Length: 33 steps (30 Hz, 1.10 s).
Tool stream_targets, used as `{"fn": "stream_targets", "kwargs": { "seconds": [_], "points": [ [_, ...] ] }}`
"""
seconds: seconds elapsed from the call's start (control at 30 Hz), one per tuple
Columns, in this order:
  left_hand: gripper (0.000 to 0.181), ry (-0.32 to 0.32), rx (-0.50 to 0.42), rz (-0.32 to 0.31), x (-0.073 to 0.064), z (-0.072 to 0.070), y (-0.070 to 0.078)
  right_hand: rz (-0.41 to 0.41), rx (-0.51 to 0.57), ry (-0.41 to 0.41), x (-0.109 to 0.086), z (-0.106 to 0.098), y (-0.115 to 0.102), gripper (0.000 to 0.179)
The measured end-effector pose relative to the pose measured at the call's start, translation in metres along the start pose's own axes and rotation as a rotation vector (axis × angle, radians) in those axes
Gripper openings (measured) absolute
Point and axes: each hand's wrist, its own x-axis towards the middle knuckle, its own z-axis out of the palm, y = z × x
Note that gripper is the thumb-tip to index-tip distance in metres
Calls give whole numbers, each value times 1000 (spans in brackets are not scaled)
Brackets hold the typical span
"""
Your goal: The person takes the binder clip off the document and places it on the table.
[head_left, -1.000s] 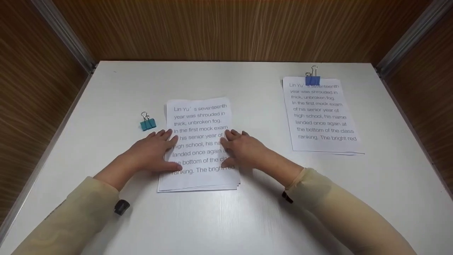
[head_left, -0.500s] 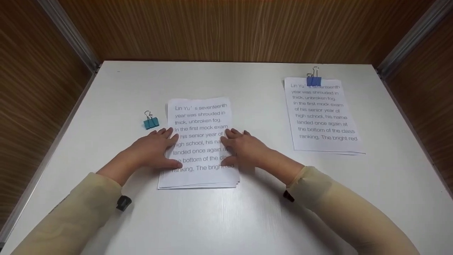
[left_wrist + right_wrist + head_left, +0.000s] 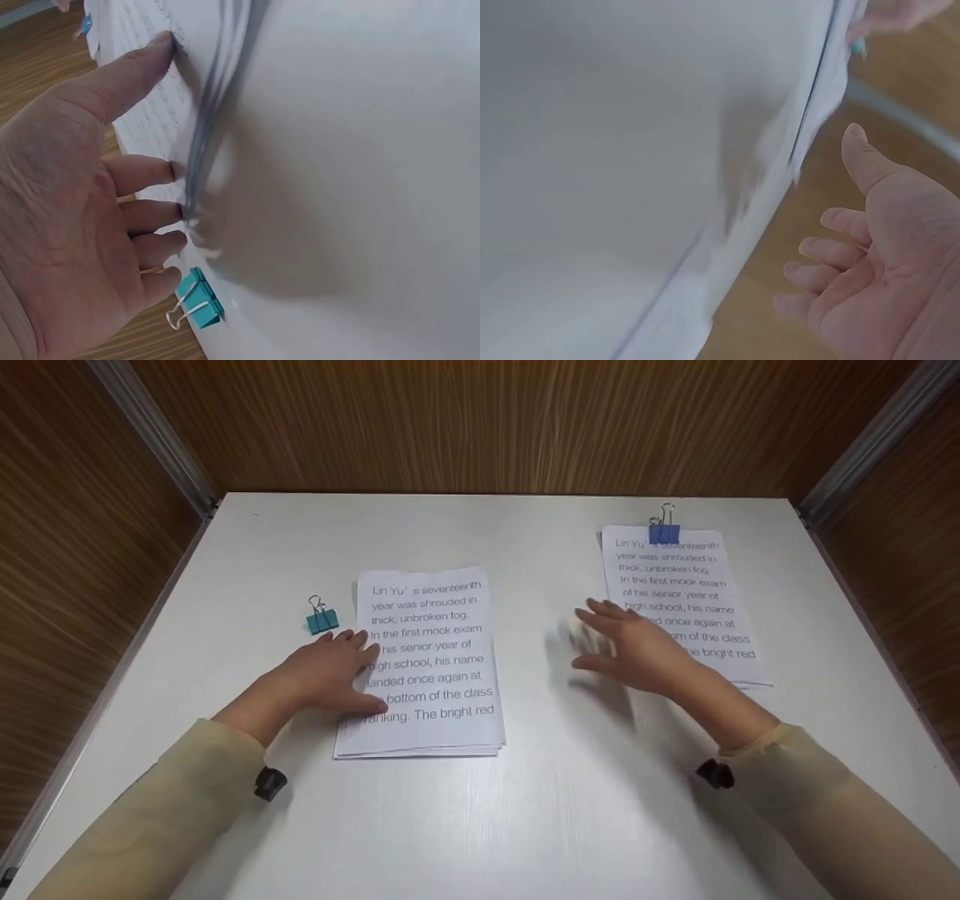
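Note:
A stack of printed paper sheets lies left of the middle, its lower edges slightly uneven. My left hand rests along the stack's left edge, thumb and fingertips on the sheets, and the left wrist view shows the thumb on the print. Just beyond those fingers lies a teal binder clip. My right hand is raised between the two stacks with fingers spread and holds nothing. It partly covers a second stack of printed sheets, whose top edge carries a blue binder clip.
Both stacks lie on a white table. A brown wood-grain panel stands along the back, and similar panels close in the left and right sides. Dark bands with small devices sit at both wrists.
My right hand has let go of the loose stack's right edge and moved right, over to the clipped stack. The left hand stays at the loose stack's left edge.

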Motion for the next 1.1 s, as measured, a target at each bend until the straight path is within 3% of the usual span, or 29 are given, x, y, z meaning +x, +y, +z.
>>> {"fn": "stream_targets", "kwargs": {
  "seconds": [0.13, 0.23, 0.5, 0.67, 0.83, 1.1],
  "points": [
    [95, 64, -2, 0, 6, -2, 10, 108, 0, 32, -26, -22, 39, 80],
    [91, 128, 2, 24, 16, -6, 28, 179, -17, 38, -44, -34, 64, 82],
    [87, 243, -15, 169, 60, -18, 108, 257, -69, 39, -74, -50, 114, 83],
    [86, 230, 28, 293, 91, -21, 163, 339, -51, -41, -78, -53, 133, 90],
    [84, 206, 98, 362, 116, -18, 212, 380, -36, -62, -81, -52, 144, 91],
    [82, 141, 190, 411, 146, -2, 259, 412, -3, -132, -86, -46, 149, 92]
  ]
}}
